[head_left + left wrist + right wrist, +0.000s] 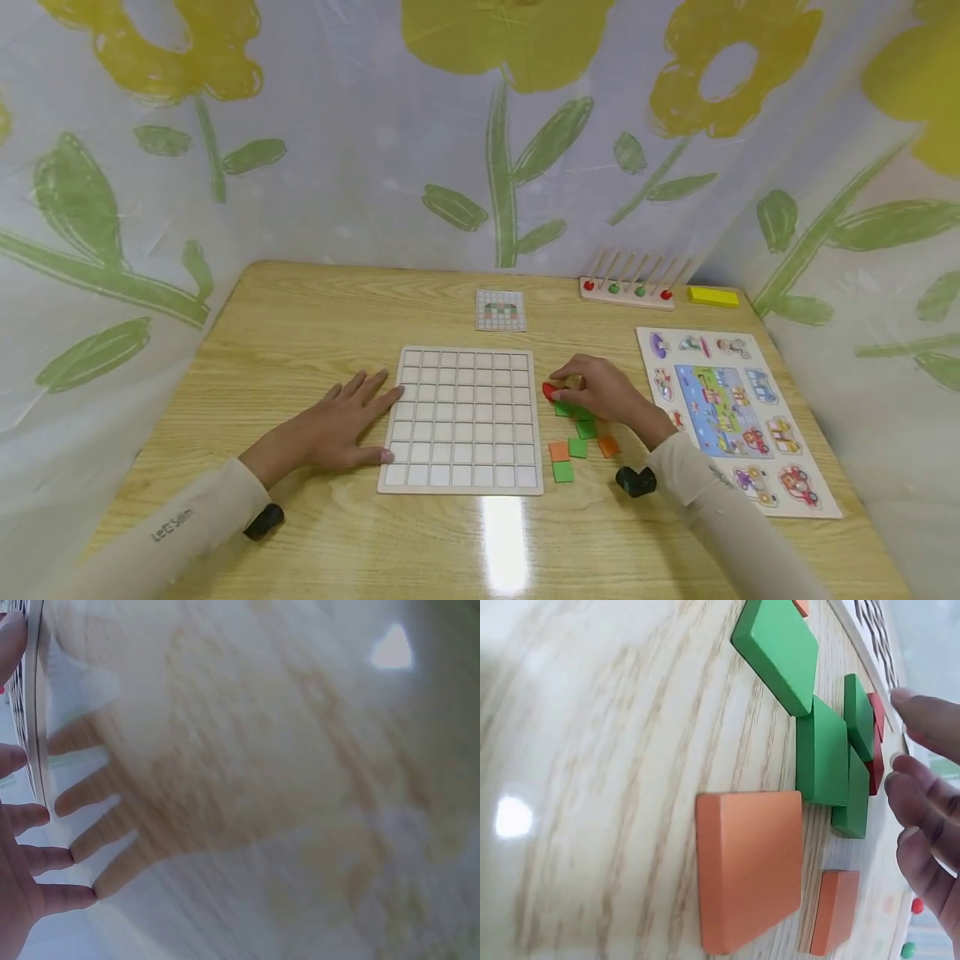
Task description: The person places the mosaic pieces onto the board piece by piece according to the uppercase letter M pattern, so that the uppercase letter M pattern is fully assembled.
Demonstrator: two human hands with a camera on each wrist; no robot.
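Left hand [341, 429] spread wide, palm down, thumb and index finger on the left edge of the grid board [463, 408], the other fingers fanned over the table [315, 325]; it's relaxed, grasping nothing. Over on the board's right, the right hand [603, 390] arches above the tiles, thumb and index finger bent in at a red tile [549, 391] just beside the rim. Pinched or merely touched? I can't tell: the right wrist view has a gap between thumb and fingers. That same view gives us two red tiles where the head view shows one, tucked behind overlapping green tiles [821, 754], with orange tiles [754, 866] nearer the camera. Only the head view takes in the pattern card [501, 310] beyond the board, and the puzzle [723, 408] out right.
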